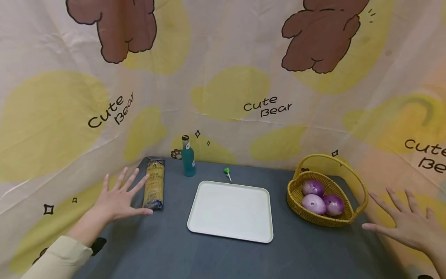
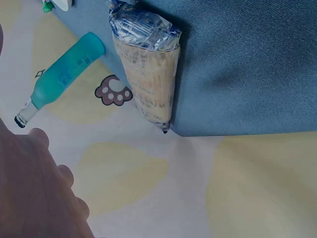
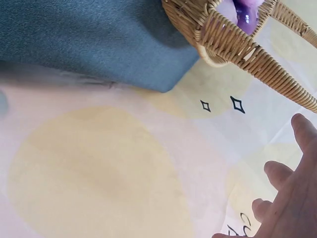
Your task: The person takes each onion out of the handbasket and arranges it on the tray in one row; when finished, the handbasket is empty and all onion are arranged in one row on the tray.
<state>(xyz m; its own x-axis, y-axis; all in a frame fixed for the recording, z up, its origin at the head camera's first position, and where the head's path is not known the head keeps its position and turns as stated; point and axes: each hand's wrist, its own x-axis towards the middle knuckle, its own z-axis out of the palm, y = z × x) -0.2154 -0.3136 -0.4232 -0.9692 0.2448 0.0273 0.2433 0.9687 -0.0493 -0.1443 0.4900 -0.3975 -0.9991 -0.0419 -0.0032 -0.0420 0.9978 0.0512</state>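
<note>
My left hand (image 1: 116, 199) is spread wide, palm down and holding nothing, over the table's left side. Its fingertips overlap a long pack of noodles (image 1: 155, 186) in the head view; the left wrist view shows this pack (image 2: 148, 74) in blue-ended clear wrapping. At the right, my right hand (image 1: 409, 221) is also spread and bare, beside a wicker basket (image 1: 313, 220). Three purple onions (image 1: 314, 204) sit in that basket. The basket's arched handle (image 3: 267, 69) rises near the right fingertips in the right wrist view. Between the hands lies a white rectangular tray (image 1: 230, 211) with nothing on it.
A teal glass bottle (image 1: 188, 159) stands upright near the back edge, right of the noodles. Behind the tray lies a green lollipop (image 1: 227, 171) with a white stick. Printed bear cloth (image 1: 223, 97) hangs around the dark grey table (image 1: 167, 248).
</note>
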